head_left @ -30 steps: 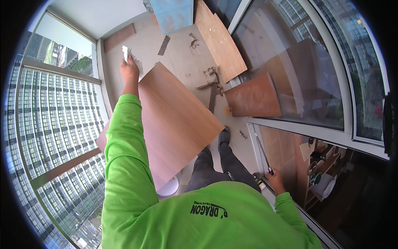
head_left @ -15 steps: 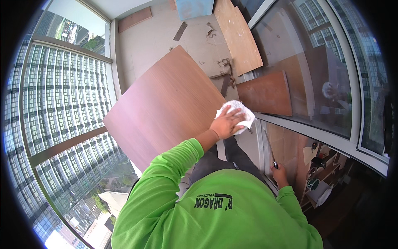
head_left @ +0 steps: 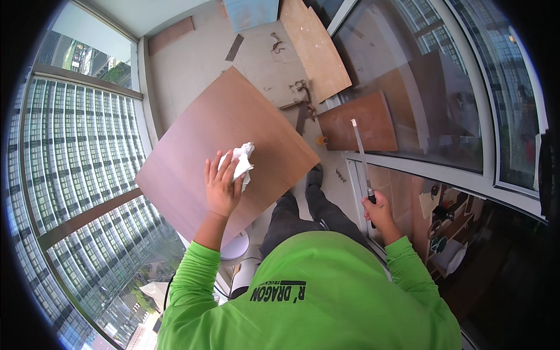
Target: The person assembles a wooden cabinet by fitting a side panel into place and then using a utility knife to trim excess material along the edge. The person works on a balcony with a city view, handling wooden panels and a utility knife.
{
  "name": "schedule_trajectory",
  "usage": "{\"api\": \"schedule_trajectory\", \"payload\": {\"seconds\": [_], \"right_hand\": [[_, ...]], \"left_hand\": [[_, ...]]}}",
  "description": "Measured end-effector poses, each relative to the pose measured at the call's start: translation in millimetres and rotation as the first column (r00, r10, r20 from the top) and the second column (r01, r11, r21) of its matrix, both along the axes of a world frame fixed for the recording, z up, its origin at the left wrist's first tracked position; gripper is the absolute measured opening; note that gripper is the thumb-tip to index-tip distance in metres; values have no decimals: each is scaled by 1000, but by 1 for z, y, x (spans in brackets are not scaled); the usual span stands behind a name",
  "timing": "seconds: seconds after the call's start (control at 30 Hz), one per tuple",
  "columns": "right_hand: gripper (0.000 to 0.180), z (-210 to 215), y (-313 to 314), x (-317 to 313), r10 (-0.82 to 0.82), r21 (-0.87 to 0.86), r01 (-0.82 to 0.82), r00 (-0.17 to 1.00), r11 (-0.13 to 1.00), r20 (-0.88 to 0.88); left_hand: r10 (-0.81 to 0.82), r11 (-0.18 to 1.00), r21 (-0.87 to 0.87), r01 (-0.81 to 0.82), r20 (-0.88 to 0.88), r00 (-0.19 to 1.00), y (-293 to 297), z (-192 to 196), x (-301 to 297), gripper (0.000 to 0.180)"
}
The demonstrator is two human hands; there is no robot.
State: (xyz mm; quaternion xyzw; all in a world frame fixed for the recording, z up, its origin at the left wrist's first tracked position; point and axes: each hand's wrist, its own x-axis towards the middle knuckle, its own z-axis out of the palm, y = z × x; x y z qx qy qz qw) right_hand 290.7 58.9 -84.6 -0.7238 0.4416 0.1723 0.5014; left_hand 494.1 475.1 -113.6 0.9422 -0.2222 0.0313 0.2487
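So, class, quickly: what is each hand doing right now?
Left hand: pressing a white cloth on the brown panel.
Right hand: closed around a long scraper.

Single head cam, fisheye, looking straight down over my chest from close above. Covers my forearms, the brown panel [head_left: 227, 154] ahead, balcony floor [head_left: 186, 64] beyond, windows bending along both rims. No second view.
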Motion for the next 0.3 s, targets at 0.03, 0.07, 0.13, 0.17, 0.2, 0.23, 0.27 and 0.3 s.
{"api": "schedule_trajectory", "payload": {"seconds": [0.03,0.07,0.13,0.17,0.2,0.23,0.27,0.3], "right_hand": [[18,-4,14,14,36,57,-39,998,998,45],[20,-15,27,26,165,22,-169,978,985,130],[25,-29,58,56,377,-91,-366,892,926,251],[28,-27,76,74,462,-163,-432,841,887,282],[31,-20,94,92,483,-151,-459,838,876,254],[35,-15,110,106,506,-141,-486,833,863,223],[41,-23,123,114,546,-131,-530,808,838,221],[46,-44,132,120,588,-125,-575,779,809,218]], "left_hand": [[63,992,112,-65,21,998,27,-9,-6,40],[125,966,220,-133,50,991,48,-19,-15,42],[151,934,328,-139,-12,988,74,-35,-37,44],[169,914,381,-141,-41,985,83,-44,-49,46],[160,923,372,-98,-139,977,91,-55,-61,52],[153,922,374,-96,-126,980,94,-71,-74,57],[149,922,376,-97,-112,982,97,-88,-87,62],[147,911,401,-100,-90,985,103,-105,-100,66]]}}
